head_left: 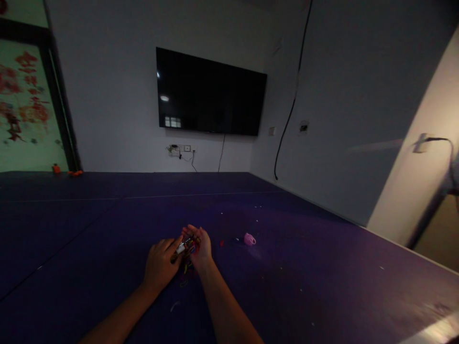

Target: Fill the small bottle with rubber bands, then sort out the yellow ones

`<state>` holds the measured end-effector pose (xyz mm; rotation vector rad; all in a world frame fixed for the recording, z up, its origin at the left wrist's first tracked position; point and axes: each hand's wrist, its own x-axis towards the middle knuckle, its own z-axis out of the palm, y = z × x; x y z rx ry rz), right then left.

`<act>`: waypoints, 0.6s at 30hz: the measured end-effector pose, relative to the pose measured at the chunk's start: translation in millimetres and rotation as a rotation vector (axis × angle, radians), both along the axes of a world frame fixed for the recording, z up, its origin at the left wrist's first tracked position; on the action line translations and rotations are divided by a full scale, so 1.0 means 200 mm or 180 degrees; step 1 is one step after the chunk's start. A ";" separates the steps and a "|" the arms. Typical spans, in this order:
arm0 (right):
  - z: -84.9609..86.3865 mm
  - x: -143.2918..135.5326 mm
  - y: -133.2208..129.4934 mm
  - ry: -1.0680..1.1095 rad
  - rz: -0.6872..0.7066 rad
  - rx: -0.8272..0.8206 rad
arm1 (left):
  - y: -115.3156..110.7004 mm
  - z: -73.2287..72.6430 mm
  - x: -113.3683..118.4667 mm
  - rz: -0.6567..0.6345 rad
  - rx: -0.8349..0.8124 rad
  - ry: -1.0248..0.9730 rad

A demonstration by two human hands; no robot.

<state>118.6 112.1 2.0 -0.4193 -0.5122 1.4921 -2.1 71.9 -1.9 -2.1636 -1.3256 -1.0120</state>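
Note:
Low over the purple floor, my two hands meet around a clump of small mixed things (188, 246). Dark, yellowish, red and blue bits show among them, along with a white piece; they are too small and dim to name. My left hand (161, 263) curls against the clump from the left, back of the hand up. From the right, my right hand (201, 246) cups it with palm turned up and fingers bent. A few thin, band-like bits (184, 283) lie just below the hands. To the right is a small pink cup-shaped thing with a loop (248, 239).
Between hands and pink thing lie a small red piece (222, 243) and a dark-and-white bit (236, 239). White specks dot the purple floor mat (322, 272). Beyond are a wall-mounted television (211, 93), a hanging black cable (287, 124) and orange objects (75, 173) by the door.

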 end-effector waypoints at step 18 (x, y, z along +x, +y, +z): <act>0.00 -0.01 0.00 -0.0209 -0.0575 0.0191 | -0.01 0.01 0.00 0.0148 -0.0146 0.0026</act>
